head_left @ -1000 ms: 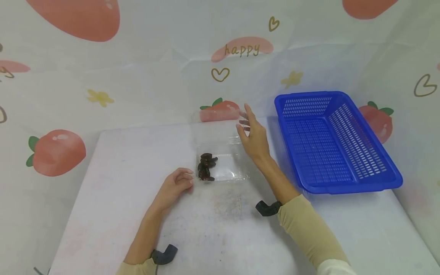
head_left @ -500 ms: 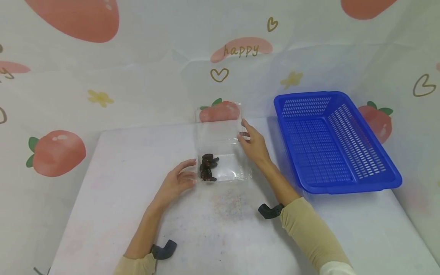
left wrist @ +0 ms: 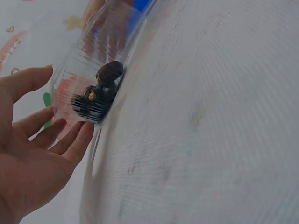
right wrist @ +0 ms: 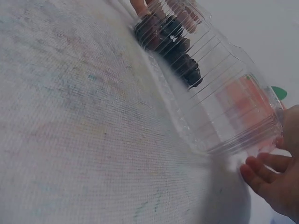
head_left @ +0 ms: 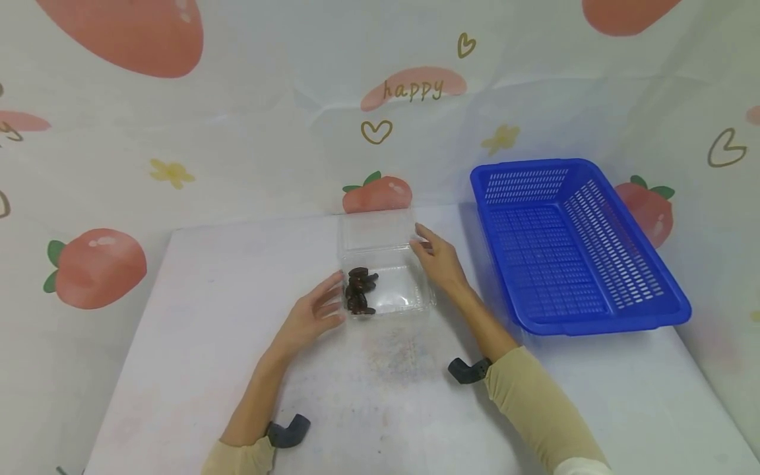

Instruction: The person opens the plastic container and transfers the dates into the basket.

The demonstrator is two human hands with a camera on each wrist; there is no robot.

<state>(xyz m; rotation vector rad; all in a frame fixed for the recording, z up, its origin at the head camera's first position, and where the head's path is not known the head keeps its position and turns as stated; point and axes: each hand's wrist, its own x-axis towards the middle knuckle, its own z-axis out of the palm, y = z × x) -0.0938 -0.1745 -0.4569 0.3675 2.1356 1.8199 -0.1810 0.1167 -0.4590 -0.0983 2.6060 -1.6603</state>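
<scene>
A clear plastic clamshell box (head_left: 399, 295) sits mid-table with its lid (head_left: 375, 231) raised at the back. Several dark brown pieces (head_left: 359, 290) lie in its left half. My left hand (head_left: 317, 311) has straight fingers against the box's left wall. My right hand (head_left: 436, 257) touches the right edge where lid and base meet, fingers relaxed. In the left wrist view, my left hand (left wrist: 42, 154) reaches the box (left wrist: 88, 60) beside the dark pieces (left wrist: 103, 88). The right wrist view shows the box (right wrist: 219, 102), the pieces (right wrist: 173, 44) and my right fingers (right wrist: 266, 175) at its corner.
A blue perforated plastic basket (head_left: 629, 264) stands at the table's right, close to my right forearm. The white table (head_left: 237, 264) is backed by a strawberry-print cloth (head_left: 178, 132). Black wrist straps show on both arms.
My right hand came down from the raised lid to the box's right edge, and the lid's top sits lower. My left hand uncurled and moved right against the box's left wall.
</scene>
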